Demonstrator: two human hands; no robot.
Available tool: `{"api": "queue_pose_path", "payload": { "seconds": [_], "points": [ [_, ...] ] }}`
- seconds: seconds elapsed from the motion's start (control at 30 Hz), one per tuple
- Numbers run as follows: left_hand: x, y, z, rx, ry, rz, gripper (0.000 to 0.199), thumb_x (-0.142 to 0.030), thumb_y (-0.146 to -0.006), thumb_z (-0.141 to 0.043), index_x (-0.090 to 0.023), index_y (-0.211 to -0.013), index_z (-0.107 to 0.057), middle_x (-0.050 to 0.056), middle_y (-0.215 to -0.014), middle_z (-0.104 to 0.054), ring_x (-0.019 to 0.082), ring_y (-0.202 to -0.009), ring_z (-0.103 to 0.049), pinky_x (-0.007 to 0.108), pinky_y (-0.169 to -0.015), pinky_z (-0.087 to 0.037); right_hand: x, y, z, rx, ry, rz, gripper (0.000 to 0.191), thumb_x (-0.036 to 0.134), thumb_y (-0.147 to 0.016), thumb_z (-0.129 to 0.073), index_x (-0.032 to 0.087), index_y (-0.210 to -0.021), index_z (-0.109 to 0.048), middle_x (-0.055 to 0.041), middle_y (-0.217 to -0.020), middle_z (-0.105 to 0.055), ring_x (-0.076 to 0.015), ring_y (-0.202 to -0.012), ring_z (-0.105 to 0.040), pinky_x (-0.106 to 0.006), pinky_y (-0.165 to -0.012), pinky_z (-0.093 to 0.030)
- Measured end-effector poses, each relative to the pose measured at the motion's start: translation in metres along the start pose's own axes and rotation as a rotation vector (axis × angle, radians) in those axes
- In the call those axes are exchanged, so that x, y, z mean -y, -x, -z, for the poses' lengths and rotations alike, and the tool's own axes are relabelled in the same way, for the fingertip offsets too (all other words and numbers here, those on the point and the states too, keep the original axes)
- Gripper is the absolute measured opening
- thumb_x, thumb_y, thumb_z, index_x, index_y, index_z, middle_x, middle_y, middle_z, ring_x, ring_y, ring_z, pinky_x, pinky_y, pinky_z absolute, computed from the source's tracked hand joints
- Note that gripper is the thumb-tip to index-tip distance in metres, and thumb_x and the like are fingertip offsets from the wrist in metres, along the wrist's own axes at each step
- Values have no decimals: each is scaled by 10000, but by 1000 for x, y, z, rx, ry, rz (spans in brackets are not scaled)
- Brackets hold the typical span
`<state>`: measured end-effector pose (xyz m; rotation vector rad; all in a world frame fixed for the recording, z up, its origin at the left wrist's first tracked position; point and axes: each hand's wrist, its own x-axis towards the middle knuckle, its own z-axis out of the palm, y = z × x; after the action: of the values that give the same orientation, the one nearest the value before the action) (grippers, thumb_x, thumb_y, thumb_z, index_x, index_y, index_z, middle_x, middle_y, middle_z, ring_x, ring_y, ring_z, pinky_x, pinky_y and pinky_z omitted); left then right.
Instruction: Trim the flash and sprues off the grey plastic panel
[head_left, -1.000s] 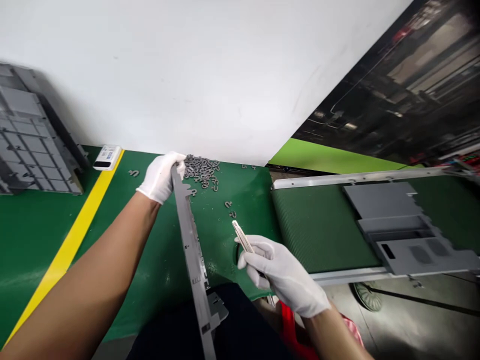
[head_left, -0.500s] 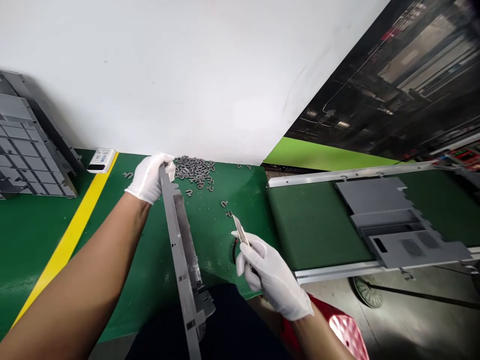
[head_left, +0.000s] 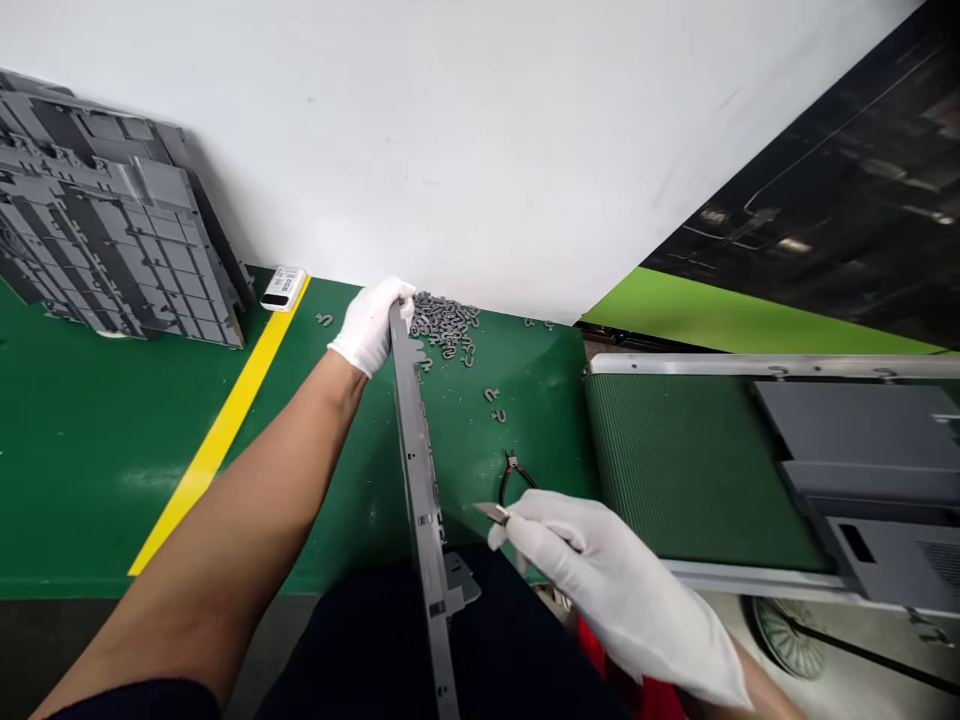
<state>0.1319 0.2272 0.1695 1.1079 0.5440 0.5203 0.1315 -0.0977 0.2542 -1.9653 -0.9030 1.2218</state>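
Right hand (head_left: 600, 580) in a white glove, closed around a small trimming knife (head_left: 495, 513). Left hand (head_left: 369, 327), also gloved, gripping the upper end of a long grey moulded plastic panel (head_left: 420, 480), held edge-on. On the green work mat (head_left: 97, 500): side cutters (head_left: 512, 475) near its middle, small grey plastic pieces (head_left: 442, 325) heaped at its far edge. Conveyor belt (head_left: 690, 470) beyond its right edge.

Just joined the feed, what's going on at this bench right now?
A person in white gloves is working at a green bench. The left hand grips the end of a long grey plastic part, and the right hand holds a small metal blade near it. A pile of small grey plastic pieces lies on the bench beyond, with small black-handled cutters nearby. A grey panel sits on the conveyor belt to the right.
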Motion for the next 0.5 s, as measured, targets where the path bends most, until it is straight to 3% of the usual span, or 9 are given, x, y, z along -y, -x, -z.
{"api": "queue_pose_path", "payload": {
  "seconds": [0.17,0.37,0.5],
  "points": [
    [0,2,1,-12,9,-2,353,-272,-769,-632,-210,-520,-390,-11,-487,-368,112,-442,-337,293,-470,-236,11,-1,-11,55,315,71,458,518,-1093,-369,226,-774,-520,36,-717,-503,-124,-663,-394,-286,-633,-313],
    [1,3,2,-20,28,-8,334,-278,-730,-640,-209,-512,-397,-8,-466,-388,105,-462,-326,288,-481,-232,5,-6,-26,-102,564,119,584,581,-1056,-423,210,-606,-457,24,-546,-370,-120,-531,-280,-317,-561,-206],
    [2,1,3,-25,15,0,365,-323,-742,-666,-205,-521,-401,-7,-467,-384,103,-467,-340,276,-478,-233,6,-6,-30,-162,685,188,579,584,-1050,-434,211,-615,-514,13,-532,-402,-114,-496,-268,-341,-556,-147]
  ]
}}
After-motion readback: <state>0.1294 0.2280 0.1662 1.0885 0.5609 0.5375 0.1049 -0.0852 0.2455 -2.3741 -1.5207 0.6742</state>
